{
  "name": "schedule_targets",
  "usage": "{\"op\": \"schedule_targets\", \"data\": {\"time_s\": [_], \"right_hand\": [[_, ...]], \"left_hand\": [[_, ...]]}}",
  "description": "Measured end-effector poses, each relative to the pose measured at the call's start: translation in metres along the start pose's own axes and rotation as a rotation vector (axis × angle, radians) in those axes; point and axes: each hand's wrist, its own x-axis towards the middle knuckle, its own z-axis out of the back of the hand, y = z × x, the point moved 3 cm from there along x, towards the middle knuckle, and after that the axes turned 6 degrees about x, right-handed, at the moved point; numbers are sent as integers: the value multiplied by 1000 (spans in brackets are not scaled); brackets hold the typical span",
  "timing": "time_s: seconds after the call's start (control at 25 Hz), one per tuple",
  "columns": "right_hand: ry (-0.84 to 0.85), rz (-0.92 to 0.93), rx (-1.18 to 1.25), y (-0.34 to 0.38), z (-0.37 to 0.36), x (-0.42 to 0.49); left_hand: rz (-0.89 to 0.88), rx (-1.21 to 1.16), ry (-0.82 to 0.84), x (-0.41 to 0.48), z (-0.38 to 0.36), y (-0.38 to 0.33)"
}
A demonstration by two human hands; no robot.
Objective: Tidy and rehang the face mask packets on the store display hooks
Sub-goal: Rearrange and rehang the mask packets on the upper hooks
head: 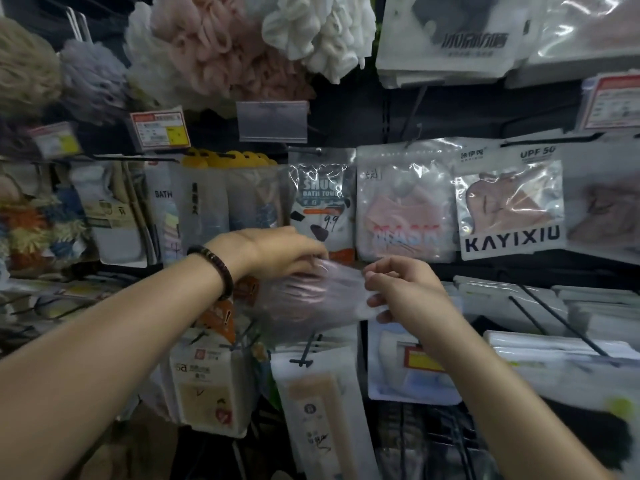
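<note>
At centre frame, the left hand (287, 254) and right hand (401, 285) each grip an end of a blurred, clear mask packet (311, 299), held flat, apparently to align it with the hook (306, 348) just below.

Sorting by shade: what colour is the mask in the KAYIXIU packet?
The mask is brownish pink; head view.

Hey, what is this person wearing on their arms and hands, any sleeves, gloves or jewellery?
No sleeves or gloves show in this view. The left hand has, at its wrist, a bracelet of dark rounded beads, some of them reddish-brown. The right hand and its wrist show no watch, band or ring.
</note>
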Motion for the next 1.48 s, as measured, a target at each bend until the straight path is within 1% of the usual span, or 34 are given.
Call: {"op": "schedule_targets", "data": {"time_s": [0.08, 0.2, 0.36, 0.48, 0.6, 0.68, 0.76, 0.84, 0.92, 1.0, 1.12, 1.2, 1.24, 1.28, 1.32, 1.4, 1.44, 1.48], "right_hand": [[-10, 16, -44, 2, -8, -7], [-55, 18, -89, 4, -20, -20], [-114, 11, -102, 5, -33, -39], [-180, 16, -100, 8, -34, -52], [-206, 7, -74, 11, -40, -61], [-197, -45, 36, 11, -48, -62], [-188, -148, 292, 7, -58, -60], [-184, -244, 467, 0, -68, -49], [-175, -287, 621, -2, -78, -41], [-180, -292, 760, -1, -84, -35], [-137, -255, 826, 9, -81, -32], [-153, -240, 793, 14, -78, -32], [-181, -249, 739, 13, -75, -30], [-203, -254, 676, 13, -72, -32], [-215, -258, 609, 12, -68, -36], [-194, -269, 520, 12, -59, -49], [-169, -258, 494, 10, -53, -55], [-138, -238, 477, 8, -45, -61]], "left_hand": [[-23, -42, 28, -1, -1, 3], [-57, -2, 44, 1, -1, 7], [-111, -12, 58, 1, 4, 5], [-174, 88, 68, 2, 8, -2], [-194, 179, 29, -1, 9, -14], [-169, 249, -35, -5, 8, -18], [-132, 361, -160, -7, 11, -23], [-60, 451, -253, -15, 15, -26], [-4, 486, -329, -25, 16, -31], [14, 523, -418, -37, 18, -43], [35, 568, -470, -53, 22, -67], [24, 573, -499, -66, 26, -84], [22, 536, -503, -72, 27, -90], [34, 444, -498, -78, 28, -94], [58, 303, -467, -84, 27, -93], [130, -106, -359, -95, 27, -81], [169, -324, -323, -97, 27, -74], [205, -483, -316, -96, 26, -66]]}}
